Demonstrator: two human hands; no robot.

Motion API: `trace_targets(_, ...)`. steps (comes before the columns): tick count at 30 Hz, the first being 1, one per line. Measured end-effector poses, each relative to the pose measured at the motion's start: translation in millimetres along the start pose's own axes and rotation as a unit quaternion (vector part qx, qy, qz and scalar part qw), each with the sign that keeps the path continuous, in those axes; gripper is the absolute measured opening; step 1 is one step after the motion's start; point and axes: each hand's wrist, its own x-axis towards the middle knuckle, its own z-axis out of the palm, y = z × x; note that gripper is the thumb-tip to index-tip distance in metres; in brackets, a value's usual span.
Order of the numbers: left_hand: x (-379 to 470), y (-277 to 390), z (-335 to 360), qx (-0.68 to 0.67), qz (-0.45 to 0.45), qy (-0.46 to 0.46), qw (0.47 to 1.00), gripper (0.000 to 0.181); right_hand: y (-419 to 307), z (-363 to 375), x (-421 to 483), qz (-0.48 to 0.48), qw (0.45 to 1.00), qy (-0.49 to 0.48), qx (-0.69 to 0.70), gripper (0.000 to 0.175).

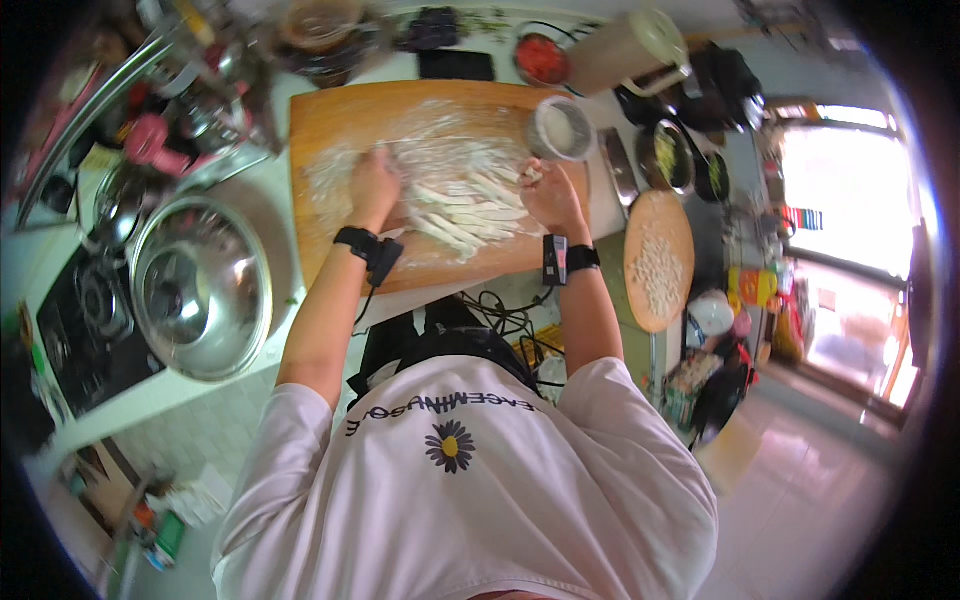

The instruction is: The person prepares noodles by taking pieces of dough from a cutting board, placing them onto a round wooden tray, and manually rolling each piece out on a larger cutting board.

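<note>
Several pale, floured dough strips lie side by side on a wooden board dusted with white flour. My left hand is over the board, to the left of the strips, its fingertips blurred on the floured area. At the right ends of the strips is my right hand, fingers curled. Something whitish shows at its fingertips; whether that is dough or floury skin is unclear. Just beyond the right hand stands a grey bowl with white contents, probably flour. Each wrist wears a black strap with a small device.
A large steel basin stands left beside a black hob. On the right, a round wooden board bears many small dough pieces. Near it are a cleaver-like blade and a pan of chopped greens. Cables hang below the counter.
</note>
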Motion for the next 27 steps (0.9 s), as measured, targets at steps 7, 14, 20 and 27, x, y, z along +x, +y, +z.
trace_targets(7, 41, -23, 37, 0.198, -0.025, -0.002, 0.98, 0.036, -86, -104, -184, -0.245, 0.922, 0.294, -0.062, 0.024)
trace_targets(14, 44, -16, 57, 0.15, 0.021, -0.041, 0.988, 0.018, -129, -193, -293, -0.335, 0.821, 0.441, -0.141, 0.04)
trace_targets(20, 41, -15, 43, 0.219, 0.032, -0.064, 0.973, 0.016, -156, -211, -323, -0.342, 0.76, 0.52, -0.189, 0.048)
trace_targets(27, 48, -35, 45, 0.25, 0.079, -0.03, 0.964, 0.015, -185, -233, -371, -0.367, 0.681, 0.61, -0.169, 0.037)
